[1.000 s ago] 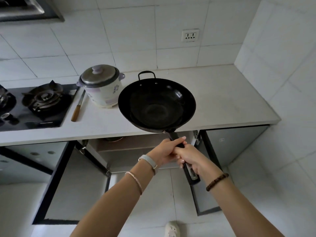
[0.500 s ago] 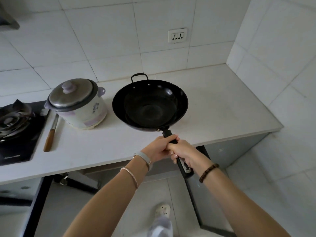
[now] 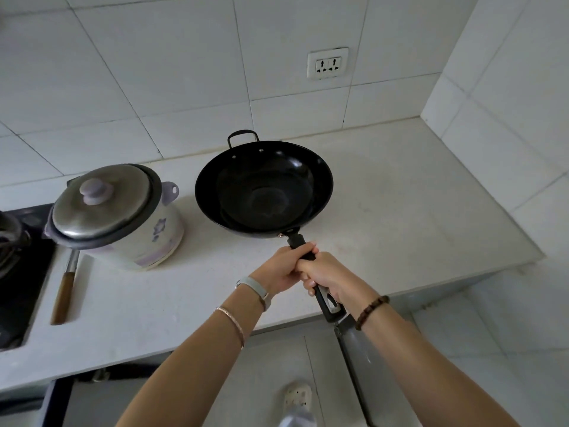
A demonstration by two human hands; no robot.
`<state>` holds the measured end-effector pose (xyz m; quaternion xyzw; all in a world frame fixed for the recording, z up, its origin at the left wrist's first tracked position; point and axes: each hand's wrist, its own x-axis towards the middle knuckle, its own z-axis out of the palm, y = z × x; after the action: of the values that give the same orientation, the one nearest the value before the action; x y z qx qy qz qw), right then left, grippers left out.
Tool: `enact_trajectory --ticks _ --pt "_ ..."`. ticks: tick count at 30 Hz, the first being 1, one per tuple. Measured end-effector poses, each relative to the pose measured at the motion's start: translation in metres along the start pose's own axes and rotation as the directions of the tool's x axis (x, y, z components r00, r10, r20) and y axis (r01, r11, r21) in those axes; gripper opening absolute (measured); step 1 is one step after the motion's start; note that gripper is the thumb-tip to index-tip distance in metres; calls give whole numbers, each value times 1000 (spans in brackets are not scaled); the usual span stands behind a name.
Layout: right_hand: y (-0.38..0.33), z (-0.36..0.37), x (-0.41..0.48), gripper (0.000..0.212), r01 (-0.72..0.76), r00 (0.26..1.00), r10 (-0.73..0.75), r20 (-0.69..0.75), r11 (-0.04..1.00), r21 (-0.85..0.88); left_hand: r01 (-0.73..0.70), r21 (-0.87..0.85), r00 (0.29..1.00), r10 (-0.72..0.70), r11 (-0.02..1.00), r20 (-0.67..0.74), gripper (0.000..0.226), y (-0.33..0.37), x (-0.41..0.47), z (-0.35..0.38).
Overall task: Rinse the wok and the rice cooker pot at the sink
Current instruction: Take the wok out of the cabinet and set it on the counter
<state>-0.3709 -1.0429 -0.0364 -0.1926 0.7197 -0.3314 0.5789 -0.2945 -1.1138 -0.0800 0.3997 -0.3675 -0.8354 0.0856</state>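
A black wok (image 3: 264, 188) is over the white counter (image 3: 400, 217), its long black handle pointing toward me. My left hand (image 3: 281, 266) grips the handle close to the bowl. My right hand (image 3: 326, 275) is wrapped around the handle just behind it, and the handle's end sticks out below that hand. Whether the wok rests on the counter or hovers just above it, I cannot tell. To its left stands a white rice cooker (image 3: 123, 217) with a purple flower print and a steel lid on top. The pot inside is hidden. No sink is in view.
A wooden-handled utensil (image 3: 64, 291) lies on the counter between the cooker and a black gas stove (image 3: 12, 260) at the left edge. A wall socket (image 3: 328, 66) sits above the wok. The tiled side wall closes the counter's right end. An open cabinet door (image 3: 357, 359) hangs below.
The wok has moved from in front of the counter's edge to over the counter beside the rice cooker, still held in both hands. The view has shifted closer and rightward.
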Motion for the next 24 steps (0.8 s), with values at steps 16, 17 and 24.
enact_trajectory --ticks 16,17,24 --pt "3 3 17 6 -2 999 3 40 1000 -18 52 -76 999 -52 996 0 22 -1 4 -9" --pt "6 1 16 7 10 999 -9 43 1000 -18 52 -73 999 -53 996 -10 25 -4 5 -9" --pt "30 -15 15 11 99 994 -93 49 984 -148 2 -106 996 -11 994 -86 26 -24 14 -9"
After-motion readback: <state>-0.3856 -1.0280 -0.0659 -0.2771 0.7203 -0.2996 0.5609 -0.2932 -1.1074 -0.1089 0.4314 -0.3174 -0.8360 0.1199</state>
